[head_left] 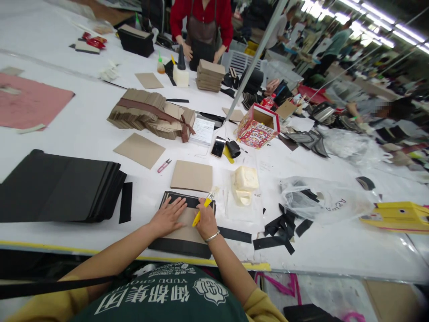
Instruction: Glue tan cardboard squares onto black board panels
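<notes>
My left hand (169,217) lies flat with its fingers spread on a grey-brown board (189,233) that rests on black sheet material (181,247). Gripped in my right hand (207,222) is a yellow-handled brush (202,212), its pale head by the upper right corner of the piece. Just beyond the work lies a stack of tan boards (191,175). To the right of it stands a cream-coloured glue container (246,179). A black strip (234,235) sticks out to the right of my right wrist.
A pile of black covers (60,185) lies at left, with pink snips (164,166) farther in. Bundled boards (150,114), a phone (218,146) and a red patterned box (258,126) are beyond. Black scraps (279,230) lie right. A person in red (201,27) works opposite.
</notes>
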`<act>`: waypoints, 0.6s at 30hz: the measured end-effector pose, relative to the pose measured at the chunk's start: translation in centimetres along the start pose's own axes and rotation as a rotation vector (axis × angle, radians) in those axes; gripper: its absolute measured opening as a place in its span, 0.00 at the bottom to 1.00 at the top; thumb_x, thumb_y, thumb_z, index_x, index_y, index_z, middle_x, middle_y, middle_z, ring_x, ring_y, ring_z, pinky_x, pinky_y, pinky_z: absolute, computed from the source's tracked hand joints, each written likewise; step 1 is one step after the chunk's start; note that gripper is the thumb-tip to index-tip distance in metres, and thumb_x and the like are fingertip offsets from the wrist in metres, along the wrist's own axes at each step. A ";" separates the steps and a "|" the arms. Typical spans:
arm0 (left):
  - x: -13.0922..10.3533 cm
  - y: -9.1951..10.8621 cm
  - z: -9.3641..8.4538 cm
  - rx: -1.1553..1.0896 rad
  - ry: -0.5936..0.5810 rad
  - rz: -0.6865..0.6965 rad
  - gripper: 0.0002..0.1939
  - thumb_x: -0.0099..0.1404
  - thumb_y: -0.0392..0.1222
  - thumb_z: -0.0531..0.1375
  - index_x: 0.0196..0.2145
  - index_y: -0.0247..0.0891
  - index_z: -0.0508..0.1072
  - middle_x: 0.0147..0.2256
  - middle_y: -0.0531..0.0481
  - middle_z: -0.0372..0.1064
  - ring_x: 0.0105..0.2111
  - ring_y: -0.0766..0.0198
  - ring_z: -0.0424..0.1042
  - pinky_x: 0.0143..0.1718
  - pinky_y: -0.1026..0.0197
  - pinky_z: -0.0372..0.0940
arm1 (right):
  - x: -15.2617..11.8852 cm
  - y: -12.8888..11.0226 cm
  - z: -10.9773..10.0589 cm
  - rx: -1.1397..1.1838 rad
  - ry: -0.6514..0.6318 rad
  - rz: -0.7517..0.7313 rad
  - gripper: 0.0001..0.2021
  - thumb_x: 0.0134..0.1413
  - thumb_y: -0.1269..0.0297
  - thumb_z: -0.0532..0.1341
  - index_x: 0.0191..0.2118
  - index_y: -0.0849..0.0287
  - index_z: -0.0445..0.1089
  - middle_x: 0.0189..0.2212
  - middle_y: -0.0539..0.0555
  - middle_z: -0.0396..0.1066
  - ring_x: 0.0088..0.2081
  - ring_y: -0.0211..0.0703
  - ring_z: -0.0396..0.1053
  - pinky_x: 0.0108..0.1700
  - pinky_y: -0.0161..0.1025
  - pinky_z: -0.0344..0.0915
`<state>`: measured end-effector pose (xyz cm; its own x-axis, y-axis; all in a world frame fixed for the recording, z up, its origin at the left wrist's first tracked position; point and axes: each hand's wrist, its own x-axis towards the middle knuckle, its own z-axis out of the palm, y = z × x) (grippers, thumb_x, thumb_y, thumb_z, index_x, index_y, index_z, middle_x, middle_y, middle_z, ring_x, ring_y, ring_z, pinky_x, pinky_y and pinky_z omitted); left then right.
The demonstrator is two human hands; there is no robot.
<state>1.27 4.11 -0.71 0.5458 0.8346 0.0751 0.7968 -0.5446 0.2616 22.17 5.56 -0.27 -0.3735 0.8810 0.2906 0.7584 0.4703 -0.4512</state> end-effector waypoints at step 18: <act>-7.8 -1.3 -0.6 -0.323 -0.004 -0.604 0.35 0.58 0.52 0.51 0.57 0.27 0.50 0.57 0.33 0.51 0.57 0.53 0.52 0.55 0.53 0.52 | -5.0 1.5 0.4 0.072 0.150 0.418 0.19 0.53 0.58 0.50 0.47 0.65 0.56 0.51 0.67 0.57 0.53 0.54 0.57 0.51 0.52 0.58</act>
<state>-4.12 -1.64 -1.03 0.0314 0.9836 -0.1776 0.8447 0.0689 0.5308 25.00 1.88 -2.71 0.0429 0.9814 0.1872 0.7867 0.0823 -0.6118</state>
